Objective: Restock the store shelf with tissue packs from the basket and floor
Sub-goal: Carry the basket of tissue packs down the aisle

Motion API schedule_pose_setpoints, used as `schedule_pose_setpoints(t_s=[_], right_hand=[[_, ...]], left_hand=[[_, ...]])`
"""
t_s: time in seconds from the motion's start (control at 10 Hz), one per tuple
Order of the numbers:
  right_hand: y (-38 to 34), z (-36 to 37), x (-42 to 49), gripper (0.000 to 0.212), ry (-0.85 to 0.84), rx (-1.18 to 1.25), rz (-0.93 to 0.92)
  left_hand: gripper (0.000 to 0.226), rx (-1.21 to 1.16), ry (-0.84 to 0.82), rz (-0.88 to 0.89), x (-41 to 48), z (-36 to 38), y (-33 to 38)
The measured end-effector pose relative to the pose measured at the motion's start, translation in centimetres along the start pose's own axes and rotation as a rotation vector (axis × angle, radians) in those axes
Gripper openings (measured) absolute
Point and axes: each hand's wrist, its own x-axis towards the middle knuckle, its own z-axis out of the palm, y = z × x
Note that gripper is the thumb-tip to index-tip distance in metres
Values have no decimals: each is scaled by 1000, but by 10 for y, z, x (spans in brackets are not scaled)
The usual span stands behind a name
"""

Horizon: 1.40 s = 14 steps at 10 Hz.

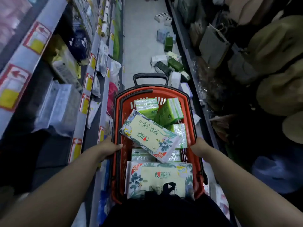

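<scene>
Head view: red basket point(167, 93) sits between both hands.
Left hand point(109, 149): curled round left rim.
Right hand point(199, 147): clasping right rim.
Tissue packs point(149, 135): heaped inside, between the hands.

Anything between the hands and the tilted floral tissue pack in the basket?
Nothing visible. The floral tissue pack lies uppermost, tilted across the green packs. The left hand and right hand grip the basket rim on either side of it.
</scene>
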Motion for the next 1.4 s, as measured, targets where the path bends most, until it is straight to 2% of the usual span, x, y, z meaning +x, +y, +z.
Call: schedule_pose_setpoints(t_s=[0.1, 0.2, 0.3, 0.4, 0.5, 0.6, 0.7, 0.8, 0.9, 1.1, 1.2, 1.3, 1.4], right_hand=[[-52, -24, 66, 32, 0, -26, -60], [-114, -56, 129, 22, -55, -91, -112], [-169, -86, 173, 16, -82, -124, -103], [-207, -109, 214, 17, -77, -90, -85], [-237, -120, 259, 30, -61, -58, -59], [-286, -126, 305, 7, -34, -84, -31], [-349, -142, 346, 3, 3, -45, -19], [-401, -160, 380, 36, 28, -39, -5], [-447, -178, 410, 37, 3, -93, 19], [-531, -215, 477, 40, 33, -107, 25], [-566, -234, 523, 41, 22, -95, 27], [-611, -263, 583, 45, 1, -47, -26], [-669, -302, 642, 35, -8, -108, -109]], left_hand=[[100, -18, 35, 15, 56, -20, 35], [101, -92, 82, -42, 107, -40, 74], [88, -77, 98, -68, 94, -45, 156], [90, -33, 125, -63, 124, -60, 208], [91, -56, 104, -44, 173, -83, 249], [96, -18, 95, -39, 225, -112, 289], [94, -69, 70, 0, 275, -145, 341], [72, -85, 76, 19, 303, -174, 405], [74, -87, 54, 22, 332, -211, 459], [88, -140, -45, 1, 427, -261, 508], [106, -156, -3, 28, 475, -275, 554], [89, -170, 63, 18, 503, -283, 626], [86, -183, 103, -13, 537, -294, 687]])
